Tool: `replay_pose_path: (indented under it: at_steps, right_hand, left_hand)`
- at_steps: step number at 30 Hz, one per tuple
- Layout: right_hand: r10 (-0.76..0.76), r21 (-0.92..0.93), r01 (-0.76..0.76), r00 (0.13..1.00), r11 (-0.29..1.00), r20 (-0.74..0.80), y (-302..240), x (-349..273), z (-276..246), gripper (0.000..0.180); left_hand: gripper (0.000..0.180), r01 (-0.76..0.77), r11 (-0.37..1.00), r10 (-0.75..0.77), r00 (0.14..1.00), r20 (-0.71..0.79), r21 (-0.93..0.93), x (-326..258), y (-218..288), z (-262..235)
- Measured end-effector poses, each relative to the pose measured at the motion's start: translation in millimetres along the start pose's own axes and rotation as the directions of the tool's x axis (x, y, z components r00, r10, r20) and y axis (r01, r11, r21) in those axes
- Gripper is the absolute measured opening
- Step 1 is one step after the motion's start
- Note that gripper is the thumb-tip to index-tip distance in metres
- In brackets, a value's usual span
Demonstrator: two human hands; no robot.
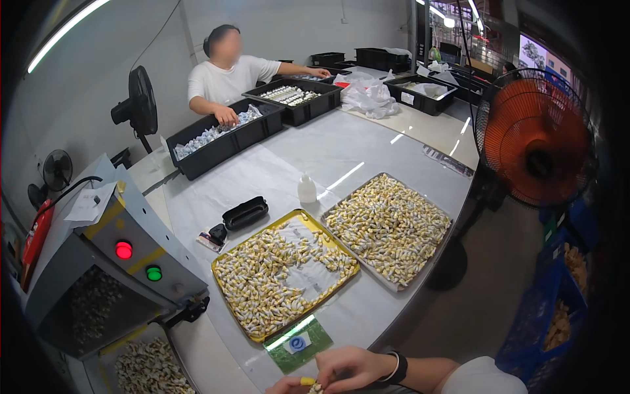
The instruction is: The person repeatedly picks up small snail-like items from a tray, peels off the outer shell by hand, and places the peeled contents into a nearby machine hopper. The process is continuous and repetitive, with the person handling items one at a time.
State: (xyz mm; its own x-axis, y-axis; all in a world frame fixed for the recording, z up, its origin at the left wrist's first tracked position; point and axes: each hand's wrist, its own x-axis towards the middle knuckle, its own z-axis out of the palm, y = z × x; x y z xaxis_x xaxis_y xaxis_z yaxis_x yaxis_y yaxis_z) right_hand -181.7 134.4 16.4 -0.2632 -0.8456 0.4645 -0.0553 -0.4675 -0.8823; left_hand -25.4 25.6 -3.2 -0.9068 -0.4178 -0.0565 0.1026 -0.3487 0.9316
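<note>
Pinching a small yellow-tipped piece [308, 381] at the lower edge of the view, the right hand [351, 369] curls its fingers [328, 368] around it, while the left hand [283, 386] barely shows, its fingers' state unclear. Just beyond them on the bench [367, 308] lie a green packet [298, 343] and a gold tray [283, 273] of similar pieces.
</note>
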Motion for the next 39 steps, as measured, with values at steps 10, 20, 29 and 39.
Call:
replay_pose_path:
  at_steps: [10, 20, 29, 39]
  right_hand:
    - [-0.002, -0.004, 0.002, 1.000, 1.000, 0.001, -0.2, 0.8, 1.0, 0.010]
    - [0.011, 0.016, -0.011, 0.999, 1.000, 0.041, 5.2, 0.6, -2.4, 0.009]
    - [-0.019, 0.034, 0.018, 0.999, 0.999, 0.026, 1.1, 3.3, -1.1, 0.009]
    - [-0.036, 0.006, 0.036, 0.999, 0.999, 0.035, 1.9, 3.3, -1.8, 0.010]
  left_hand:
    - [0.024, -0.022, 0.999, 0.020, 0.999, 0.039, 0.049, -0.7, 1.2, -1.4]
    - [0.024, -0.019, 1.000, 0.019, 0.999, 0.039, 0.005, 0.3, -0.6, -1.6]
    - [0.023, -0.014, 1.000, 0.015, 0.998, 0.061, -0.017, -1.4, -2.0, -1.7]
    - [0.020, -0.015, 1.000, 0.015, 0.997, 0.071, -0.007, 0.0, 0.6, -0.2]
